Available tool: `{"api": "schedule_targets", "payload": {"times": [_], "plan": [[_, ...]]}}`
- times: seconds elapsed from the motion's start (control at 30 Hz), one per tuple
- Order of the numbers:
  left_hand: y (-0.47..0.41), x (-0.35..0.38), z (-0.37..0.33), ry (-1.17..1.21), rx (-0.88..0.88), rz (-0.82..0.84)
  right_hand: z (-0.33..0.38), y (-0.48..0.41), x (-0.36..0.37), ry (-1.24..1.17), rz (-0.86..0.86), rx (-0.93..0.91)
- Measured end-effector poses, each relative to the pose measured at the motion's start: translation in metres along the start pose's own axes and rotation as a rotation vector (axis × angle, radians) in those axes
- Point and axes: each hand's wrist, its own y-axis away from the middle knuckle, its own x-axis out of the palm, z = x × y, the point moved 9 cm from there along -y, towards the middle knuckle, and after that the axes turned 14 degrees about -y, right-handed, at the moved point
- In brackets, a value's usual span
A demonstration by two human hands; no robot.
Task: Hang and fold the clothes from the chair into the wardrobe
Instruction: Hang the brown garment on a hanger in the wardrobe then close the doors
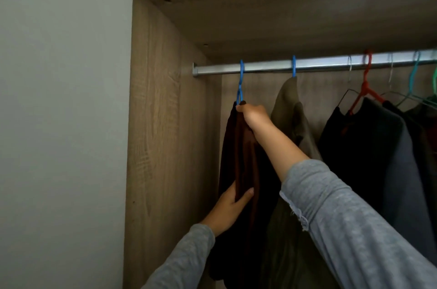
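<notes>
A grey sleeve (354, 217) was stretched up to the right hand (253, 115), closed round the top of the dark brown garment (246, 151). Directly above that grip, the blue hanger (240, 83) was hooked over the rail (331, 64). Well below it, a fold of the same cloth was pinched between the thumb and fingers of the left hand (229, 208). A hard downward tug, it was judged, could drag the cloth off the hanger. The olive garment (293, 118) just beside the upper grip could also be snagged.
</notes>
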Motion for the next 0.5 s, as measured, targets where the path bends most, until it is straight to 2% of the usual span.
{"api": "schedule_targets", "payload": {"times": [0.1, 0.2, 0.37, 0.5], "plan": [[0.017, 0.008, -0.003, 0.012, -0.012, 0.008, 0.004, 0.017, -0.011, 0.041, -0.007, -0.102], [0.039, 0.018, -0.007, 0.058, -0.071, -0.005, 0.010, 0.045, -0.022, 0.178, 0.006, -0.207], [0.085, 0.041, -0.027, 0.141, -0.213, -0.016, -0.003, 0.104, -0.039, 0.381, 0.066, -0.274], [0.132, 0.065, -0.051, 0.186, -0.267, -0.056, -0.023, 0.159, -0.070, 0.436, 0.073, -0.251]]}}
